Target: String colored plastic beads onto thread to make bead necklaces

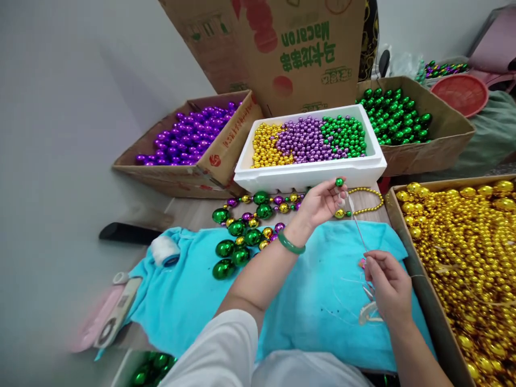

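My left hand [321, 203], with a green bangle [291, 243] on its wrist, is closed with a small shiny green bead [339, 182] at its fingertips, just before the white foam box [310, 174]. Lower right, my right hand [389, 285] pinches a thin needle-like strand [358, 228] that runs up to the left hand. A small pink piece [362, 263] shows at the right fingertips. Clear-handled snips [368, 312] lie on the blue towel [314, 285] below. Behind the left hand lies a gold bead string [377, 196].
The foam box holds gold, purple and green beads. Cardboard boxes of purple beads [189, 137], green beads [397, 118] and gold bead strings [467, 252] stand around. A multicoloured bead garland [241, 255] rests on the towel, near a white roll [164, 250].
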Tool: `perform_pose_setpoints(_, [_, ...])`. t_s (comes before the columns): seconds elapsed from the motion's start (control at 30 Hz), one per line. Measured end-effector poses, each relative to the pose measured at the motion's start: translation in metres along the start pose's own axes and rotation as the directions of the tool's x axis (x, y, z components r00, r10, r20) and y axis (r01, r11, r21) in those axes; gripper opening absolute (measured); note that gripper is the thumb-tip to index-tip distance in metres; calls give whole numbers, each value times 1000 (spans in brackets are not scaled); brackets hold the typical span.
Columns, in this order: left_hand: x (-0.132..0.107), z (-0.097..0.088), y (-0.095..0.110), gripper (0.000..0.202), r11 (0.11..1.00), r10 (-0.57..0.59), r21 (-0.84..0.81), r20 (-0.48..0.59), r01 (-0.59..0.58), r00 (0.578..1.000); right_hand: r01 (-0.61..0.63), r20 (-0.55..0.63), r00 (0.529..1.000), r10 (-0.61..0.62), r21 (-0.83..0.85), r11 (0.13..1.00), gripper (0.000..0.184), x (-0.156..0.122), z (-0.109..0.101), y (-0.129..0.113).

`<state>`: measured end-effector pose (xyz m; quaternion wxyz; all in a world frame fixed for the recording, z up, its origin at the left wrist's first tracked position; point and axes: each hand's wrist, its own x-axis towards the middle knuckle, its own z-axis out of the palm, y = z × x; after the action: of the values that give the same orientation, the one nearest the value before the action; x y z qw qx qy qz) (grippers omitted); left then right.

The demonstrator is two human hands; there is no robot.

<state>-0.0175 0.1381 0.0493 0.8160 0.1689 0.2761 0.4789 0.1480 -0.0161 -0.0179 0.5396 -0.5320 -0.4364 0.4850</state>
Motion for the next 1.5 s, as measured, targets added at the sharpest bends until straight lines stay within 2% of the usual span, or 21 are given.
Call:
perform_pose_setpoints(0.27, [-39, -13, -9, 23, 988, 43, -147, -67, -53, 997, -8, 43, 999, 11, -65, 998, 18, -14, 13, 0])
perform_pose_setpoints(0.67, [-69, -34, -5, 17, 977, 167, -115, -108, -179, 980, 61, 57, 997, -51, -190, 980, 17, -29, 25, 6])
perform_pose_setpoints(0.8, [-79, -40, -4, 16, 978, 197, -49, -104, -203, 975, 70, 74, 996, -57, -186, 980, 18, -33, 31, 9])
perform_pose_setpoints(0.9, [-87, -43, -4, 19, 958, 271, 124, -91, -259, 958, 75, 85, 995, -57, -219, 973, 18, -36, 34, 8])
perform_pose_setpoints(1.0, [-97, -45, -2, 25, 884, 301, 383, -27, -268, 953, 81, 94, 994, -63, -199, 977, 16, -38, 38, 5])
perform_pose_setpoints(1.07, [-104, -52, -2, 31, 776, 274, 587, 20, -233, 962, 75, 93, 994, -63, -138, 988, 15, -39, 40, 3])
perform_pose_setpoints(1.13, [-114, -64, -4, 33, 557, 289, 807, 32, -195, 957, 69, 77, 995, -63, -88, 994, 14, -39, 41, 2])
perform_pose_setpoints(1.2, [-124, -82, -11, 31, 266, 344, 959, -2, -96, 939, 66, 65, 996, -62, -64, 996, 12, -40, 42, 3])
perform_pose_setpoints(1.27, [-133, -101, -23, 31, 45, 371, 997, -81, 69, 925, 59, 80, 995, -54, -53, 997, 11, -42, 42, 4])
perform_pose_setpoints(1.3, [-136, -110, -29, 30, -13, 368, 989, -130, 145, 921, 54, 95, 994, -49, -52, 997, 11, -43, 42, 5])
perform_pose_setpoints(1.33, [-139, -117, -35, 30, -39, 363, 979, -174, 201, 915, 50, 109, 993, -44, -56, 997, 12, -43, 42, 6])
perform_pose_setpoints(1.4, [-140, -126, -43, 28, -8, 372, 973, -211, 231, 904, 45, 127, 991, -36, -71, 996, 12, -46, 42, 8])
perform_pose_setpoints(1.47, [-138, -128, -44, 27, 116, 408, 979, -202, 169, 890, 44, 134, 990, -32, -85, 995, 13, -48, 41, 10])
perform_pose_setpoints(1.5, [-137, -126, -41, 29, 211, 420, 970, -202, 121, 885, 45, 140, 990, -31, -96, 994, 13, -49, 40, 11])
